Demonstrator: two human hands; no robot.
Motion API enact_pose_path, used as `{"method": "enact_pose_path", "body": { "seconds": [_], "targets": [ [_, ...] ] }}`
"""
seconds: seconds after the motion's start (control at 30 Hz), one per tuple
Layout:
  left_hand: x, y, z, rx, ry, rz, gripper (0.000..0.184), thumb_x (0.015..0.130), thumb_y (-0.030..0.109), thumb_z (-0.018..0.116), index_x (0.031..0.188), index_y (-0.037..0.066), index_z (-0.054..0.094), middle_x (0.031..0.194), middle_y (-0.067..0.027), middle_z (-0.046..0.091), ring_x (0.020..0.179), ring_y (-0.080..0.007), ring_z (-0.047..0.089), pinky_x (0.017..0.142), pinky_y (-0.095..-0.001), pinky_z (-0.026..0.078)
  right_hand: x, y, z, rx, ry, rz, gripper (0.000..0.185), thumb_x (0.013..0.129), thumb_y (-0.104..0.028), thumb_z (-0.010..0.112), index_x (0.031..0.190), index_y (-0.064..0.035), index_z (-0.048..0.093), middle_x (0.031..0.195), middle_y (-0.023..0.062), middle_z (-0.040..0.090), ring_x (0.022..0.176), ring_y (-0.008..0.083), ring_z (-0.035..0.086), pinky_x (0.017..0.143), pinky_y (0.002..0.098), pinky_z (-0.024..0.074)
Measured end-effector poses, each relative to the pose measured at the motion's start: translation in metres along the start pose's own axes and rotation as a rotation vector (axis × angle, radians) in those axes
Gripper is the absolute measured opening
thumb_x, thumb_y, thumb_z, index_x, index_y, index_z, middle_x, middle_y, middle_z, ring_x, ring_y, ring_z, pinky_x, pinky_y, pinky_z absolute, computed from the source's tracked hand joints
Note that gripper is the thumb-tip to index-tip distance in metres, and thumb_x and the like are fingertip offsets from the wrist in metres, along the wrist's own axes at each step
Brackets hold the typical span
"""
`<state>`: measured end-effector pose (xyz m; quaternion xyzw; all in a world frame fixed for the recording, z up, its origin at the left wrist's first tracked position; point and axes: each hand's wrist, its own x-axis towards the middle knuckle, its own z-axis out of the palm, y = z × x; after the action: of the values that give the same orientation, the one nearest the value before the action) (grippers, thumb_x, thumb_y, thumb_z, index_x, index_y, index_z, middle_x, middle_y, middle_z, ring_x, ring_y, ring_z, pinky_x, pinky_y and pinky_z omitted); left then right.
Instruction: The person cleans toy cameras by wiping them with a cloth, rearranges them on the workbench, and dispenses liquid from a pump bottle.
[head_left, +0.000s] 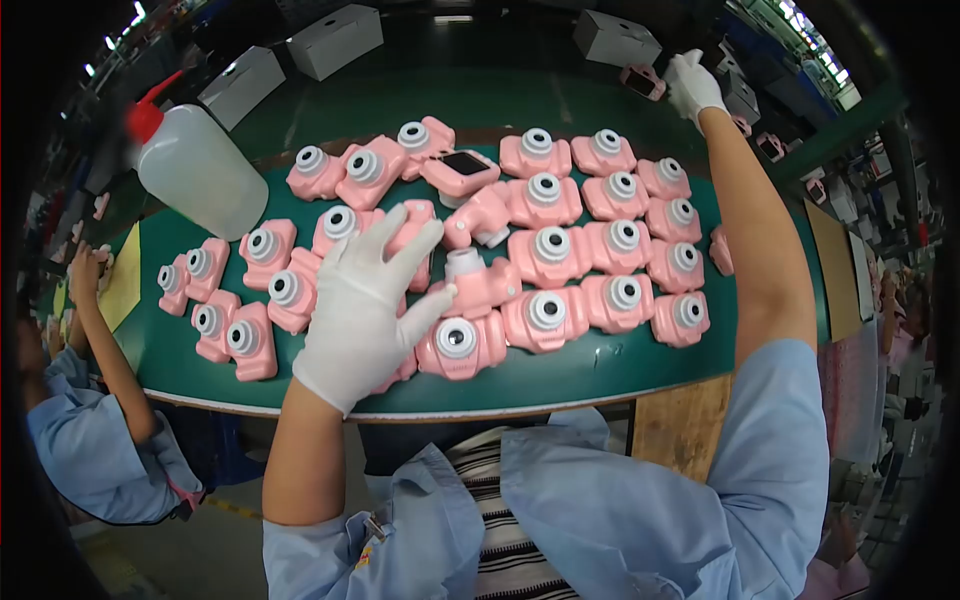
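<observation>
My left hand (365,310), in a white glove, lies over the pink toy cameras with its fingers spread. A camera (412,225) shows partly under its fingers, and the thumb tip meets an upturned camera (475,285) whose white lens points away from me. My right hand (694,88), also gloved, is stretched to the far right edge of the table. Its fingers are bunched, and what they may hold is hidden. Beside it lies a pink camera (643,82) with a dark screen. Another camera (461,172) lies screen up among those with lenses facing up.
Pink cameras in rows (547,310) cover the green table (590,375). A bottle with a red nozzle (200,170) stands at the left. White boxes (336,42) sit at the back, with another white box (617,40) near my right hand. A co-worker's arm (115,350) is at the left.
</observation>
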<state>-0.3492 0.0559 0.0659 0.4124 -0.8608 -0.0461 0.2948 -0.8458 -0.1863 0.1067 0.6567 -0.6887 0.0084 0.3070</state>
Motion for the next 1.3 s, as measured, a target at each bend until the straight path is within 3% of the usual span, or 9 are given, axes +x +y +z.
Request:
{"method": "enact_pose_path", "body": {
  "seconds": [0.2, 0.37, 0.57, 0.67, 0.8, 0.9, 0.97, 1.23, 1.3],
  "targets": [
    [0.006, 0.004, -0.008, -0.053, -0.116, -0.104, 0.064, 0.074, 0.023, 0.076, 0.132, 0.01, 0.053, 0.133, -0.023, 0.048, 0.117, -0.0414, 0.049, 0.098, -0.0474, 0.04, 0.05, 0.004, 0.026, 0.719, 0.183, 0.656, 0.053, 0.093, -0.031, 0.047, 0.134, 0.0021, 0.042, 0.119, 0.031, 0.056, 0.107, 0.0431, 0.059, 0.088, 0.0477, 0.0505],
    [0.008, 0.002, -0.008, -0.066, -0.113, -0.128, 0.066, 0.071, 0.021, 0.078, 0.132, 0.011, 0.054, 0.132, -0.0216, 0.049, 0.116, -0.0404, 0.05, 0.097, -0.0465, 0.04, 0.047, -0.045, 0.083, 0.205, -0.299, 0.151, 0.064, 0.088, -0.048, 0.053, 0.132, -0.0027, 0.049, 0.121, 0.0232, 0.059, 0.112, 0.0398, 0.057, 0.093, 0.0448, 0.0481],
    [0.006, 0.0, -0.007, -0.11, -0.07, -0.149, 0.062, 0.071, 0.024, 0.078, 0.128, 0.011, 0.056, 0.131, -0.0204, 0.049, 0.117, -0.0404, 0.049, 0.097, -0.0476, 0.04, 0.041, -0.041, 0.047, 0.476, -0.378, -0.128, 0.05, 0.087, -0.028, 0.065, 0.13, -0.0101, 0.05, 0.099, 0.0131, 0.065, 0.092, 0.0264, 0.065, 0.075, 0.035, 0.0512],
    [0.006, 0.003, -0.01, -0.03, 0.025, -0.092, 0.055, 0.074, 0.023, 0.077, 0.123, 0.009, 0.058, 0.126, -0.0218, 0.052, 0.118, -0.0427, 0.05, 0.095, -0.0485, 0.041, 0.027, -0.055, 0.019, 1.153, -0.328, -0.055, 0.049, 0.091, -0.027, 0.063, 0.134, -0.0143, 0.044, 0.093, 0.0039, 0.06, 0.078, 0.0143, 0.062, 0.064, 0.0281, 0.0483],
    [0.001, 0.015, -0.009, -0.351, 0.351, 0.008, 0.052, 0.077, 0.01, 0.074, 0.124, 0.004, 0.053, 0.127, -0.0195, 0.051, 0.124, -0.0386, 0.047, 0.098, -0.0445, 0.042, -0.06, -0.133, -0.152, 1.712, -0.32, -0.068, 0.061, 0.09, -0.023, 0.064, 0.141, -0.0083, 0.035, 0.114, 0.0062, 0.053, 0.095, 0.0132, 0.056, 0.078, 0.0275, 0.0454],
    [0.019, 0.077, -0.009, -1.519, 0.468, -0.458, 0.056, 0.087, 0.016, 0.069, 0.133, 0.004, 0.04, 0.126, -0.014, 0.05, 0.121, -0.0275, 0.049, 0.098, -0.0392, 0.043, -0.15, -0.191, -0.256, 1.822, -0.426, -0.218, 0.074, 0.087, -0.02, 0.066, 0.147, -0.0013, 0.028, 0.135, 0.0108, 0.047, 0.117, 0.015, 0.051, 0.094, 0.0282, 0.0436],
    [0.012, 0.076, -0.002, -1.674, 0.28, -0.379, 0.053, 0.094, 0.024, 0.06, 0.137, 0.005, 0.035, 0.123, -0.0079, 0.05, 0.113, -0.0169, 0.05, 0.096, -0.0322, 0.043, -0.188, -0.21, -0.273, 1.611, -0.359, -0.394, 0.071, 0.087, -0.018, 0.065, 0.146, 0.0004, 0.029, 0.144, 0.0139, 0.043, 0.127, 0.02, 0.044, 0.105, 0.0316, 0.0357],
    [-0.023, 0.078, 0.004, -2.001, 0.176, -0.422, 0.049, 0.101, 0.041, 0.04, 0.135, 0.005, 0.043, 0.13, -0.0086, 0.052, 0.122, -0.0245, 0.051, 0.104, -0.0434, 0.04, -0.263, -0.226, -0.263, 2.111, 0.157, -0.008, 0.043, 0.101, -0.027, 0.047, 0.13, 0.0043, 0.046, 0.126, 0.0152, 0.053, 0.117, 0.0203, 0.052, 0.098, 0.0349, 0.042],
    [-0.024, 0.079, 0.002, -2.119, 0.163, -0.454, 0.045, 0.102, 0.036, 0.042, 0.138, 0.01, 0.038, 0.124, -0.0054, 0.053, 0.11, -0.0186, 0.055, 0.093, -0.0369, 0.045, -0.273, -0.241, -0.274, 1.972, 0.358, -0.007, 0.036, 0.097, -0.022, 0.05, 0.124, 0.0025, 0.052, 0.115, 0.0141, 0.058, 0.112, 0.0223, 0.055, 0.096, 0.0359, 0.0436]
  ]
}}
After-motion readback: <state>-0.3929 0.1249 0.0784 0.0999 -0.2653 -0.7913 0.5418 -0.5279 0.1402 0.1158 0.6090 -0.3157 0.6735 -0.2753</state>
